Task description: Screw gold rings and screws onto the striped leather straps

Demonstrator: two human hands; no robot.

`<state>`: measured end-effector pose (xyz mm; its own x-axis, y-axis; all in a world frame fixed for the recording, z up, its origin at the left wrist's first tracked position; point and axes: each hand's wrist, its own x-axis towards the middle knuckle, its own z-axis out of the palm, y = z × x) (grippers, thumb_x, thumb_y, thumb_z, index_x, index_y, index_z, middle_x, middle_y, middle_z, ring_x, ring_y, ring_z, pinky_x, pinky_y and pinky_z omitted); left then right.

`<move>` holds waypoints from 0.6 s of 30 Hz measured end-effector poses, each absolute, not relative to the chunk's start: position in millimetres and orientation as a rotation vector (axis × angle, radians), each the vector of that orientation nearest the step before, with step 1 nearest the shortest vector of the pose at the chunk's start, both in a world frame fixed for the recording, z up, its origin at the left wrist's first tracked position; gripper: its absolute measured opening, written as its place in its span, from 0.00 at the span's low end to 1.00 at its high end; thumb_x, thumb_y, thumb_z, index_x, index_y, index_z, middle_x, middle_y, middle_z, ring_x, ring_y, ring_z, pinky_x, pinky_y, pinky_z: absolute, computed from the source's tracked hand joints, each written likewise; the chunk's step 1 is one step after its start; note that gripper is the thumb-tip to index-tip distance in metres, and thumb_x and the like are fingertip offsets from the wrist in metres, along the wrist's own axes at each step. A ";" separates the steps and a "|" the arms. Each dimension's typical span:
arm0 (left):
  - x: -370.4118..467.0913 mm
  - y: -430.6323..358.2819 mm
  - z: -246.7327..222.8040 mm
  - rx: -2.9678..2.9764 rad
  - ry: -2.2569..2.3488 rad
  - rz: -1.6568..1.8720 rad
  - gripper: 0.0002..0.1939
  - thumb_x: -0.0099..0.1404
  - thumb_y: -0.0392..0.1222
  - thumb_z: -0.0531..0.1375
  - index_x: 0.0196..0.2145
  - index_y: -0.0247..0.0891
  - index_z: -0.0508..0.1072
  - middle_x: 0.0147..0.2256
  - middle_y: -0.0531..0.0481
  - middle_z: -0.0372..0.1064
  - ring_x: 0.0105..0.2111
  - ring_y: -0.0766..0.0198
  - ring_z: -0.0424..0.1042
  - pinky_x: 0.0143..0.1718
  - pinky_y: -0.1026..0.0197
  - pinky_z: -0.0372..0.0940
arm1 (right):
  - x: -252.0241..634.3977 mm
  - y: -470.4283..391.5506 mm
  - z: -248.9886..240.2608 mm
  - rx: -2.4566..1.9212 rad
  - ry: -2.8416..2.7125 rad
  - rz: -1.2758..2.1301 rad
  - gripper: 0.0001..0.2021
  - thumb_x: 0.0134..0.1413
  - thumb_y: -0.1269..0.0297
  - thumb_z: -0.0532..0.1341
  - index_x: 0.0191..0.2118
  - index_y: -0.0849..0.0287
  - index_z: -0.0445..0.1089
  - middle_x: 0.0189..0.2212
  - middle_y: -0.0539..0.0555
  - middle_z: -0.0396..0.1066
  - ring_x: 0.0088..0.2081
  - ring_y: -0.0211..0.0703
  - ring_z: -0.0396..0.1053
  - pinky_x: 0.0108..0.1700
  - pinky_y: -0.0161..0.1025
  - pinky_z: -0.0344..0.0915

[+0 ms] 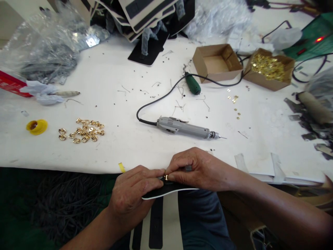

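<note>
At the table's front edge, my left hand grips a flexible black panel with a white edge. Its fingertips lie on top of the panel, and the thumb is hidden below. My right hand is closed, thumb and fingers pinching a small gold metal fitting against the panel's upper side. The two hands' fingertips meet at this fitting. Beneath the panel, a cream piece with black strips rests over my lap. Beyond my hands lies a grey electric screwdriver, its bit pointing right.
Gold fittings lie in a pile beside a yellow tape roll. A green-handled tool lies near a cardboard box and another box of gold pieces. Stacked panels and plastic bags occupy the back.
</note>
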<state>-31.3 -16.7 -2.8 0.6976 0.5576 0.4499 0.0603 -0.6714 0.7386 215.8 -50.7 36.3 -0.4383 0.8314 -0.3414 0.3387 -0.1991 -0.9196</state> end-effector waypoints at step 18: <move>-29.7 -17.7 -0.3 2.150 0.564 0.912 0.12 0.63 0.25 0.67 0.41 0.38 0.79 0.40 0.48 0.82 0.39 0.65 0.81 0.41 0.63 0.76 | 216.6 -56.9 49.7 -1.345 -1.883 1.475 0.14 0.57 0.56 0.73 0.48 0.55 0.80 0.39 0.52 0.79 0.41 0.42 0.74 0.44 0.37 0.66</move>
